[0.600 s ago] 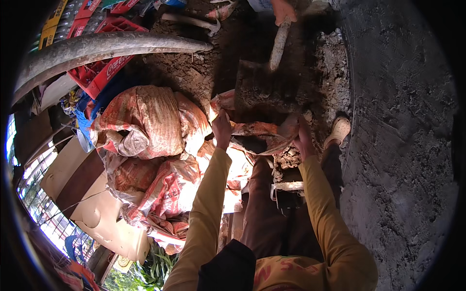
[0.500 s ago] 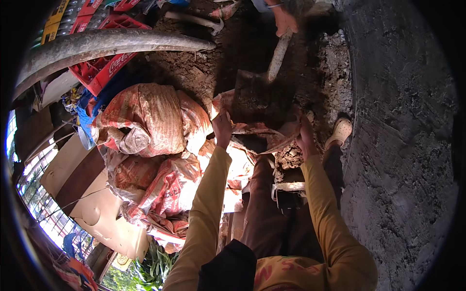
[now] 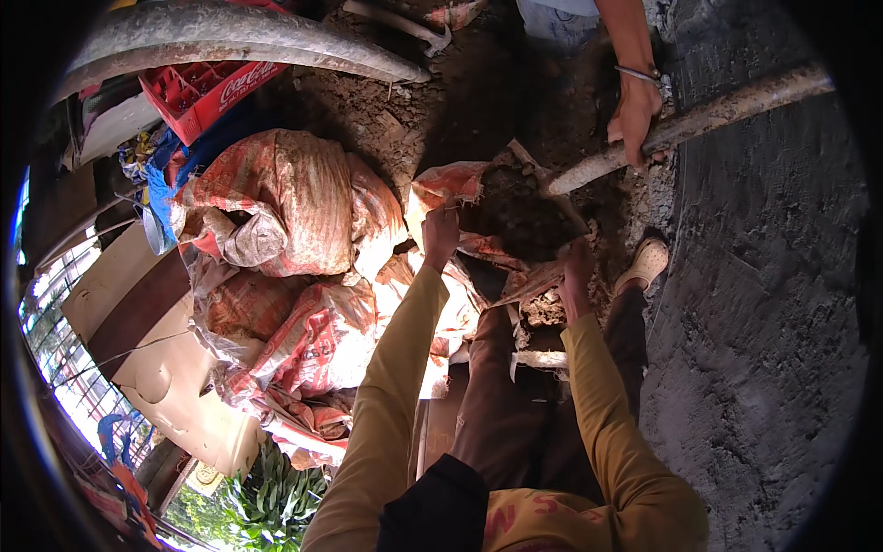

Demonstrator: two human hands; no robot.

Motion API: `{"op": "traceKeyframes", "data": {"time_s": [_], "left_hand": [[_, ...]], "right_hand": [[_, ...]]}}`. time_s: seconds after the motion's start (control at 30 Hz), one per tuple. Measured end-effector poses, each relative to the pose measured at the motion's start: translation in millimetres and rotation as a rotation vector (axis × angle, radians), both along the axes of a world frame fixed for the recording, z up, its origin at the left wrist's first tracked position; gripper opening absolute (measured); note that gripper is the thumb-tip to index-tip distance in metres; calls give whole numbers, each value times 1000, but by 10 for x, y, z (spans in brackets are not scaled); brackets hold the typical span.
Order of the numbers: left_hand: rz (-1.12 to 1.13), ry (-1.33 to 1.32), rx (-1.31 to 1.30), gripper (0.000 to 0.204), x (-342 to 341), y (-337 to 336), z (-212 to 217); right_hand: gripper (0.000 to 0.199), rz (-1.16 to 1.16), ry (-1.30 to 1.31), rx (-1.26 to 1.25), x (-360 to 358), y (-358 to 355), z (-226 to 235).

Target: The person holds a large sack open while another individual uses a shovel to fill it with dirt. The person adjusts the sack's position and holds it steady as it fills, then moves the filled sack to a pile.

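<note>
Between my hands a dirty white-and-orange woven sack (image 3: pixel 449 184) is held with its mouth spread. My left hand (image 3: pixel 441 235) grips the rim on the left; the fingers of my right hand (image 3: pixel 577 272) are closed on the rim at the right. Over the mouth lies a shovel (image 3: pixel 524 207), its blade tilted and dark with soil. Its dirt-caked handle (image 3: pixel 717 121) runs up to the right, and a co-worker's hand (image 3: pixel 635 115) holds it. How full the sack is cannot be seen.
Bulging sacks (image 3: pixel 308 202) are piled at my left. Beyond them are a red bottle crate (image 3: pixel 216 97), a thick curved grey beam (image 3: pixel 248 41) and a hammer (image 3: pixel 405 25) on the dirt. A rough grey cement surface (image 3: pixel 754 322) borders my right, beside my shod foot (image 3: pixel 644 265).
The shovel handle has swung from nearly upright to slanting right, and the blade has tipped over the sack. The co-worker's hand has moved right. Both my hands keep hold of the rim.
</note>
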State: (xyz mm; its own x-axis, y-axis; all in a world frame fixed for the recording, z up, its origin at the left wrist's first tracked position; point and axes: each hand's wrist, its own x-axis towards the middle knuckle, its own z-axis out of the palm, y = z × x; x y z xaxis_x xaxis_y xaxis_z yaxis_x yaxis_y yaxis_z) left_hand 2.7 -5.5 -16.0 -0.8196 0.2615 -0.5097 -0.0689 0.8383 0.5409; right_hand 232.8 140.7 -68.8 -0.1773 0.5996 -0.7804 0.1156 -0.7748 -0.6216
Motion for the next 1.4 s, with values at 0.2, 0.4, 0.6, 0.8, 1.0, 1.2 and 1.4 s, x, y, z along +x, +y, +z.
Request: {"op": "traceKeyframes", "data": {"time_s": [0.2,0.4,0.6,0.8,1.0,1.2,1.4], "left_hand": [[-27,-19,-95,49,-74,14,-9],[75,-35,-38,43,35,-132,91],[253,27,173,39,162,-452,-4],[349,-10,107,42,312,-704,77],[432,-96,195,39,226,-540,73],[394,135,201,34,273,-698,114],[270,-62,127,40,210,-385,345]], "right_hand": [[31,-43,-74,19,-65,-34,-11],[37,-344,77,-269,-148,-97,227],[37,-154,268,-335,-355,282,479],[40,-202,170,-364,-636,241,903],[53,-88,280,-325,-257,461,266],[48,-78,146,-353,-350,291,414],[28,-1,-46,-229,-25,356,154]]}}
